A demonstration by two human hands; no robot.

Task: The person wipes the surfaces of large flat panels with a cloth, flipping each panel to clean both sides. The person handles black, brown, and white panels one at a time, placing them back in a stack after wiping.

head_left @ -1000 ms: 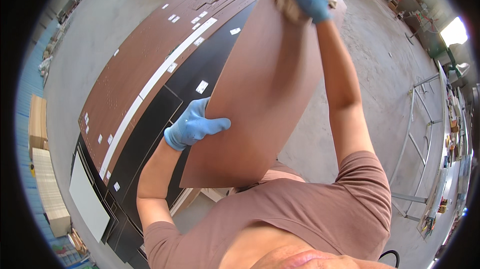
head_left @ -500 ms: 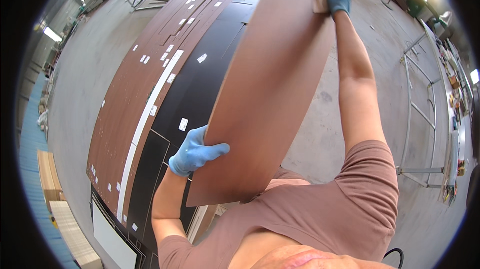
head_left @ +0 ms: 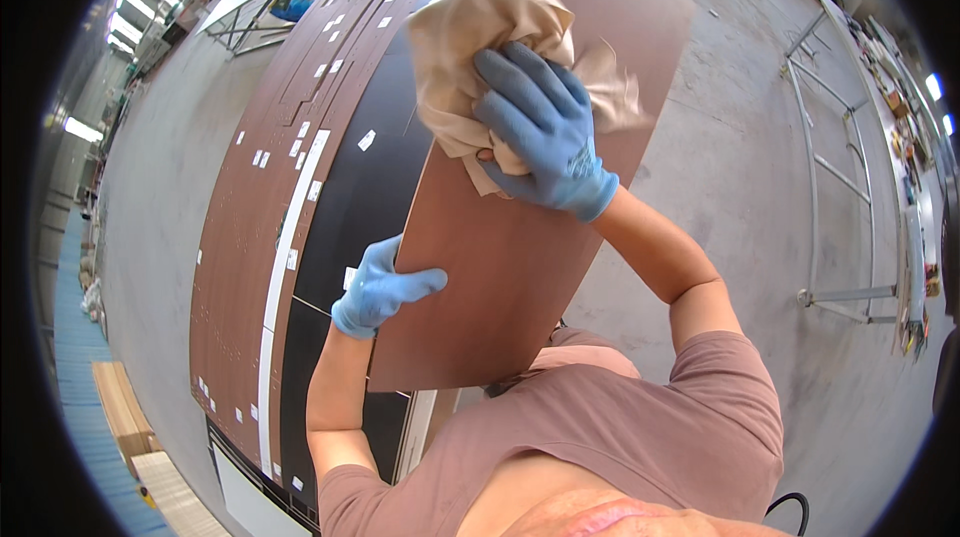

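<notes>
Grips the left edge of a long reddish-brown panel (head_left: 500, 287) with the blue-gloved left hand (head_left: 382, 289). Lays the thumb across the near face, with the other fingers curled behind the edge, mostly hidden from view. Holds a bunched beige cloth (head_left: 470, 52) in the blue-gloved right hand (head_left: 543, 135), with fingers close together and bent over the folds, thumb tucked toward the underside. Covers part of the panel's upper face with the cloth, letting loose folds spill past the left edge in this view. Cannot tell the full extent of contact, owing to blur. Has the panel in front of the torso, lower end near a dusty-brown T-shirt (head_left: 600, 427), upper end slanting away toward the top of the view.

To the left of the panel, a broad layer of flat pieces: black boards (head_left: 350, 212) nearest, then, past a narrow white strip (head_left: 284, 247), brown boards (head_left: 240, 267) dotted with small labels. At lower left, pale wood pieces (head_left: 123, 412). To the right, well apart, a metal frame (head_left: 853, 294) on a grey floor (head_left: 720, 207).
</notes>
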